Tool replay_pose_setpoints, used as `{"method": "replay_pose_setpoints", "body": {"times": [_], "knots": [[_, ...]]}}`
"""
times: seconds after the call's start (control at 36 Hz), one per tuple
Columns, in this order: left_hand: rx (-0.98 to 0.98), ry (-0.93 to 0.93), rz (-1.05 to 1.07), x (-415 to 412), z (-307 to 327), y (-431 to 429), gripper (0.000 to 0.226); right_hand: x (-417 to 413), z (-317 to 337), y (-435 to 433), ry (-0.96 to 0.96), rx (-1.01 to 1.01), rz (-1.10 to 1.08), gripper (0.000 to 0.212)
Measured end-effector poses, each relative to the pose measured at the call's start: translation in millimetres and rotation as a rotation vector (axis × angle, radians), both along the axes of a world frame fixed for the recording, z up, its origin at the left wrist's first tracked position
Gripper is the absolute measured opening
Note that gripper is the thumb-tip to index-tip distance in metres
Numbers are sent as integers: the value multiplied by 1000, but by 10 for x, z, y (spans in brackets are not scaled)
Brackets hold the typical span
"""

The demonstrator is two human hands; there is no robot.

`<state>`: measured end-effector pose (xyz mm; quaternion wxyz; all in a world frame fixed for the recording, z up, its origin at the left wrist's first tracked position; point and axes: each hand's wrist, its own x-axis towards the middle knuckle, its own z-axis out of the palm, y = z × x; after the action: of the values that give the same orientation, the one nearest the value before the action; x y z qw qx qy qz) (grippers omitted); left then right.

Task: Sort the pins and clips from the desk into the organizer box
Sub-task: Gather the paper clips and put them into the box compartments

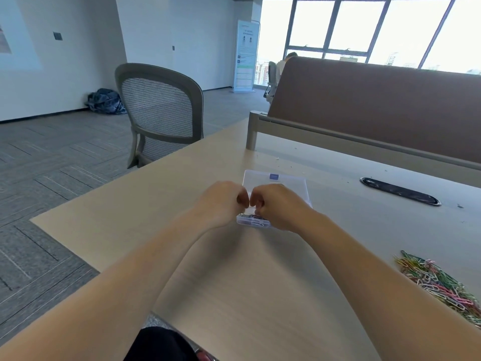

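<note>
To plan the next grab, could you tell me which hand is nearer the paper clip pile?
Right. The right hand is at the organizer box, on the pile's side; the left hand sits beside it, farther away.

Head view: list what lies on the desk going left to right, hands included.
left hand → right hand, both over the clear organizer box → black cable slot → pile of coloured paper clips.

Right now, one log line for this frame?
stage: sorting underway | left hand and right hand: curled over organizer box, grip unclear | box: lid open | paper clips: piled on desk, right
</note>
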<state>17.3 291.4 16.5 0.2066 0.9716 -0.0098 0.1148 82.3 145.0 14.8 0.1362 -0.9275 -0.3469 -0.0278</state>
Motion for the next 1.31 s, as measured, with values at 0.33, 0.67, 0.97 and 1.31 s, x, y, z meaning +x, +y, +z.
{"method": "replay_pose_setpoints", "body": {"times": [0.33, 0.67, 0.97, 1.31], "knots": [[49, -11, 13, 4, 16, -63, 18, -34, 3, -112, 27, 30, -29, 17], [36, -8, -36, -47, 117, -285, 18, -142, 106, -352, 39, 61, -41, 15], [2, -37, -165, -147, 292, -1155, 18, -483, 330, -1269, 49, 31, -202, 12], [15, 59, -427, -140, 242, -2476, 19, -803, 343, -2705, 114, -24, -442, 19]]}}
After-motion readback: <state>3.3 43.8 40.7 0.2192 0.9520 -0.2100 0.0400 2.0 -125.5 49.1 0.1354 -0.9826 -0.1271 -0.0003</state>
